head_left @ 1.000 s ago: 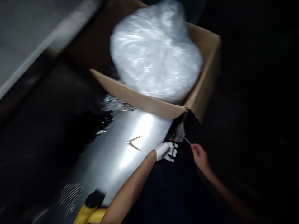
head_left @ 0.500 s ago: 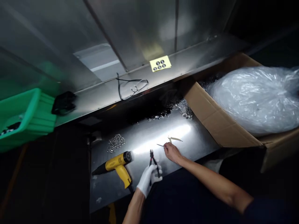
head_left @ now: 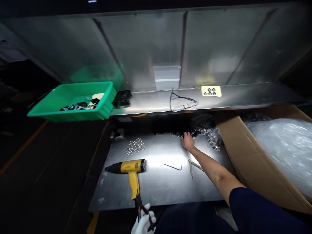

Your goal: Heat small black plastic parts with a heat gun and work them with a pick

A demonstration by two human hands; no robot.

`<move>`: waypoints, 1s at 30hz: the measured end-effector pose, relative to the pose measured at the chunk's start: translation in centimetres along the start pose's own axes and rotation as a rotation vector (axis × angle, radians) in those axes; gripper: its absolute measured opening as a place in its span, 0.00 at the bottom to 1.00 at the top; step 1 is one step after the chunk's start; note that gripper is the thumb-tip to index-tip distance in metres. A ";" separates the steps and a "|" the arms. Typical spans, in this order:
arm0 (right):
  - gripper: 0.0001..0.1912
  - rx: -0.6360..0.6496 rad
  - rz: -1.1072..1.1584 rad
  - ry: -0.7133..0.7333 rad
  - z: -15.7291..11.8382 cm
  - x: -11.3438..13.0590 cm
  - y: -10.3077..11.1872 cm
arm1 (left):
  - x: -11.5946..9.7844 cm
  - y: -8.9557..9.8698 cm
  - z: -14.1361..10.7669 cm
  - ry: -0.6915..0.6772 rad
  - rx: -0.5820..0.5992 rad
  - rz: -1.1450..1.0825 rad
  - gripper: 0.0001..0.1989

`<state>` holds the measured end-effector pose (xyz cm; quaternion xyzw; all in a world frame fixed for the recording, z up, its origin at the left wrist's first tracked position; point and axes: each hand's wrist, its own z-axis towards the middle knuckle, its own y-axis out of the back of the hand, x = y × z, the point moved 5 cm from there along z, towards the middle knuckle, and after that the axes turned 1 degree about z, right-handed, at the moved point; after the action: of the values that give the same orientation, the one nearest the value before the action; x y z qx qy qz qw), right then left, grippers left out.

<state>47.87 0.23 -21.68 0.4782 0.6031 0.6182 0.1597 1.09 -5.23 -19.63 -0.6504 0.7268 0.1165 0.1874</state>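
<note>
My left hand (head_left: pixel 144 223), in a white glove, is closed around a pair of black and red pliers (head_left: pixel 139 202) at the table's front edge. The pliers' jaws overlap the handle of a yellow heat gun (head_left: pixel 133 166). My bare right hand (head_left: pixel 187 141) reaches to the back, fingers bent down at a pile of small shiny and dark pieces (head_left: pixel 200 130); what the fingertips hold is hidden. A hex key (head_left: pixel 173 167) lies on the metal table (head_left: pixel 161 188). Right of it is a tan-handled tool (head_left: pixel 191 169), partly behind my right forearm.
A cluster of small silver parts (head_left: pixel 135 146) lies at the left. On the ledge are a green bin (head_left: pixel 107 104), a black object (head_left: pixel 122 98), eyeglasses (head_left: pixel 183 107) and a yellow sticker card (head_left: pixel 211 91). A cardboard box (head_left: pixel 255 159) with a plastic bag (head_left: pixel 287 143) borders the right.
My right hand has let go of the hex key, now on the table, and moved back to the pile. My left hand has drawn toward the front edge with the pliers. The view has turned.
</note>
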 end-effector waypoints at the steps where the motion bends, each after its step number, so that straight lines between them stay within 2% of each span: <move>1: 0.20 0.004 -0.016 -0.006 0.0 0.0 -0.1 | 0.1 -0.3 -0.4 -0.023 0.014 -0.024 0.31; 5: 0.19 0.011 -0.049 -0.016 -0.9 -0.8 -1.0 | 0.2 -1.7 -1.5 -0.111 0.069 -0.009 0.33; 7: 0.19 0.016 -0.044 -0.008 -1.2 -1.3 -1.6 | 0.1 -2.3 -1.5 -0.141 0.068 0.123 0.31; 10: 0.19 0.021 -0.005 -0.003 -1.5 -1.9 -2.0 | -0.1 -2.9 -1.2 -0.171 0.033 0.156 0.29; 13: 0.18 0.006 0.080 0.009 -1.9 -1.8 -1.3 | -0.6 -3.4 -1.0 -0.227 0.023 0.197 0.25; 17: 0.17 -0.040 0.279 0.074 -3.8 -0.3 0.8 | -2.4 -4.1 -2.1 -0.355 0.037 0.300 0.20; 18: 0.17 -0.037 0.341 0.119 -4.8 0.2 1.4 | -3.1 -4.3 -2.7 -0.414 0.038 0.342 0.20; 20: 0.16 0.000 0.475 0.254 -7.3 1.7 2.7 | -5.6 -4.5 -4.8 -0.706 -0.090 0.598 0.20; 22: 0.16 0.055 0.597 0.410 -10.6 3.3 4.4 | -7.8 -5.3 -7.2 -0.923 -0.188 0.846 0.22; 25: 0.19 0.111 0.733 0.617 -15.4 5.6 7.9 | -10.5 -6.9 -10.6 -1.169 -0.320 1.168 0.27; 27: 0.17 0.120 0.793 0.729 -18.0 6.9 10.7 | -11.9 -8.0 -12.7 -1.315 -0.394 1.296 0.26; 30: 0.17 0.119 0.842 0.859 -20.3 8.1 13.9 | -13.2 -9.0 -15.4 -1.484 -0.485 1.393 0.21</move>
<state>33.19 -8.62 -2.20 0.3914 0.4060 0.7312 -0.3839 9.24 -0.80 0.57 0.1268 0.6003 0.7115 0.3426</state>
